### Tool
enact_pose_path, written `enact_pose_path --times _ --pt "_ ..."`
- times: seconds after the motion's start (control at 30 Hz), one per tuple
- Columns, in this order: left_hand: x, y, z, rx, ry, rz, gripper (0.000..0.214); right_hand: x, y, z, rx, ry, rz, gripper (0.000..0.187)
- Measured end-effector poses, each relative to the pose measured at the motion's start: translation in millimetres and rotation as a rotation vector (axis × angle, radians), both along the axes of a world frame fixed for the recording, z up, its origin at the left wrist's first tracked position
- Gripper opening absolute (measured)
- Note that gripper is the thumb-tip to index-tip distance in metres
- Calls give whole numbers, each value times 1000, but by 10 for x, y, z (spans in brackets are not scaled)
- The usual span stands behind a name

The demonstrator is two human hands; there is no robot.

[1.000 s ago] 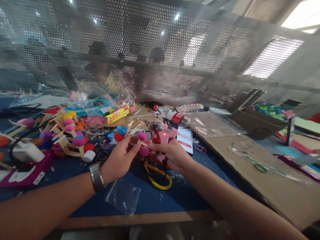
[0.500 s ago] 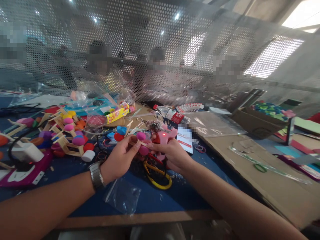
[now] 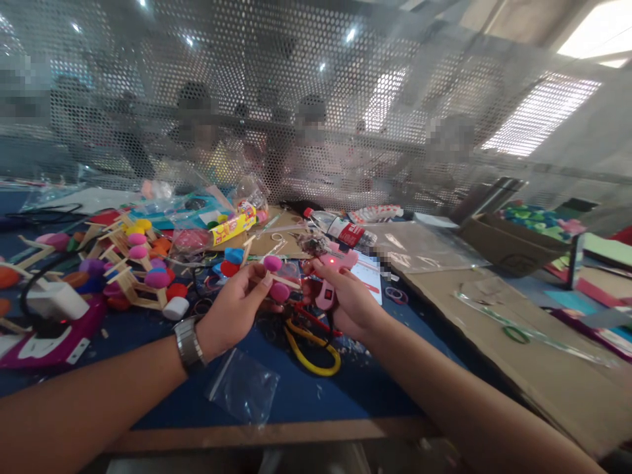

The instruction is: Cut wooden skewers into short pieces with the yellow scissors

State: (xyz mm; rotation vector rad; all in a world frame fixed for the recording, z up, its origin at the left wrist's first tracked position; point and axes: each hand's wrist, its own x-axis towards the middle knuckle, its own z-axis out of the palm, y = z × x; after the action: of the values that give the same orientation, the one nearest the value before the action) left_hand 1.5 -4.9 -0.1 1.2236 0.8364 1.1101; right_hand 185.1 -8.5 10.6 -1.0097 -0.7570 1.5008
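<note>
- Across the blue counter [image 3: 375,395], craft pieces [image 3: 143,273] with coloured discs lie heaped at the left.
- The right hand [image 3: 353,299] has its fingers wrapped round the glue gun; its thumb, earlier at the stick piece's end, is drawn back.
- The left hand [image 3: 236,308] still pinches the stick piece between closed fingers.
- The pink glue gun [image 3: 326,293] now shows its handle.
- The stick piece [image 3: 288,281], bearing pink discs [image 3: 280,292], sits between the hands.
</note>
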Motion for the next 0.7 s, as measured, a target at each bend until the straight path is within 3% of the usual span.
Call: enact_pose_path --times 0.37,0.7 --pt "-10 -4 -56 189 73 -1 36 -75 -55 -59 72 -33 115 44" --pt "-15 -37 -39 245 44 -11 29 -75 -61 -55 92 33 88 44"
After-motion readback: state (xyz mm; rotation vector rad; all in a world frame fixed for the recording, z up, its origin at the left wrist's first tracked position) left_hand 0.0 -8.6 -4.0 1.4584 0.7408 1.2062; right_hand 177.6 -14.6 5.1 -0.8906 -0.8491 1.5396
